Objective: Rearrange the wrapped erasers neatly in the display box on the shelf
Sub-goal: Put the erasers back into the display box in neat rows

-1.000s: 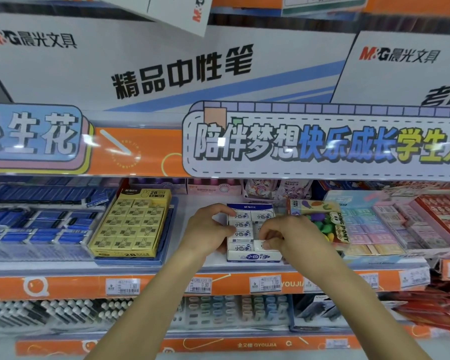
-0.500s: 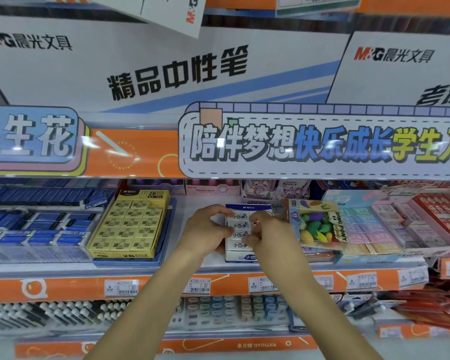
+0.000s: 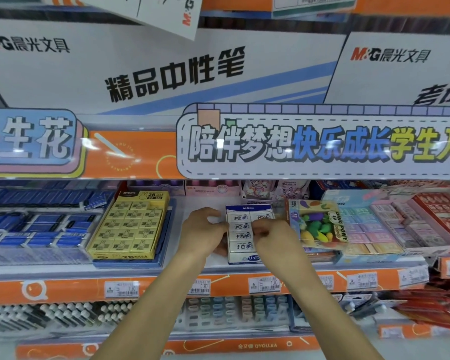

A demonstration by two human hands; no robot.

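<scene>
Both hands worked at a white display box (image 3: 242,258) of wrapped erasers (image 3: 240,236) that sat on the shelf (image 3: 218,268), its blue header card reading "M&G" and each white wrapper printed with blue characters that looked like "小白净". The left hand (image 3: 202,233) cupped the box's left side, its fingers curled toward the upper-left erasers; whether they actually pinched one could not be told. The right hand (image 3: 272,236) lay over the box's right half with fingers bent down onto the eraser rows, and its hold could not be made out either. Left of the left hand stood a yellow box (image 3: 130,226) marked "2B" with a rabbit drawing, also headed "M&G". Just right of the right hand leaned a clear pack (image 3: 316,223) of fruit-shaped pieces labelled "DING PONY". Below the hands, the orange shelf edge carried price tags (image 3: 200,286) reading 1.80, 0.80 and 1.00. Above the hands hung a banner (image 3: 320,142) with "陪伴梦想快乐成长学生入", and higher still white boards (image 3: 140,71) read "M&G晨光文具" and "精品中性笔". The lower rail showed "QYOUJIA".
</scene>
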